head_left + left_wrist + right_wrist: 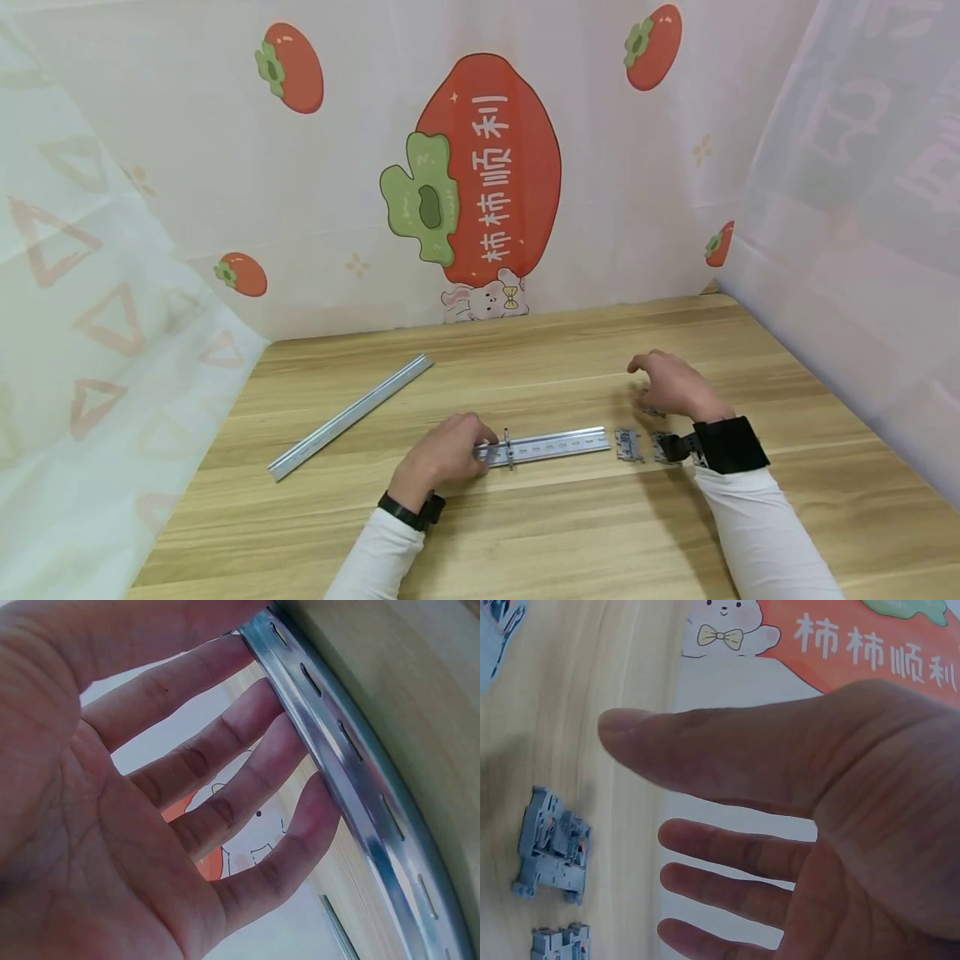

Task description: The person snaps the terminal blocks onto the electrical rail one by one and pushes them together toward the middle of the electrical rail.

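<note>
A slotted metal DIN rail [558,445] lies on the table, and my left hand [447,454] holds its left end between thumb and fingertips. In the left wrist view the fingertips meet one long edge of the rail [341,761]. Just right of these fingers, a thin grey piece [508,450] stands across the rail. My right hand [678,387] hovers with fingers extended and nothing held. Grey terminal blocks [628,445] lie beyond the rail's right end, some partly hidden by the right hand and wrist strap. The right wrist view shows one terminal block [553,844] beside the thumb.
A second metal rail [351,417] lies slantwise at the left of the wooden table [540,533]. Printed white sheeting [600,208] hangs behind the table and along both sides.
</note>
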A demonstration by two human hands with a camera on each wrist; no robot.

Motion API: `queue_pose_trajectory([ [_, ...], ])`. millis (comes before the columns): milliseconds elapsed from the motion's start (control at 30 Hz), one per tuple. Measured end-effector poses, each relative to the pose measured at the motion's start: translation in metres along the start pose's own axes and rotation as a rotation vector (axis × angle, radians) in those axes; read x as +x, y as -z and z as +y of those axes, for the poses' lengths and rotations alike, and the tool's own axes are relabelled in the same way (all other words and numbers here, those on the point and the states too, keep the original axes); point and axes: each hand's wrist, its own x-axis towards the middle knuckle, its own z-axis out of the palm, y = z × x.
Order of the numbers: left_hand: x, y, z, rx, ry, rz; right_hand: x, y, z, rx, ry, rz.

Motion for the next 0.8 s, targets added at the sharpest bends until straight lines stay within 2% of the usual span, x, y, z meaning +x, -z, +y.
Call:
queue_pose_trajectory([
  [367,0.0,0.0,-0.001,-0.006,-0.011,0.001,0.001,-0.003,0.006,0.0,-0.059,-0.081],
  [800,0.0,0.0,0.0,-0.005,-0.003,0.0,0.004,-0.014,0.011,-0.057,-0.126,-0.099],
])
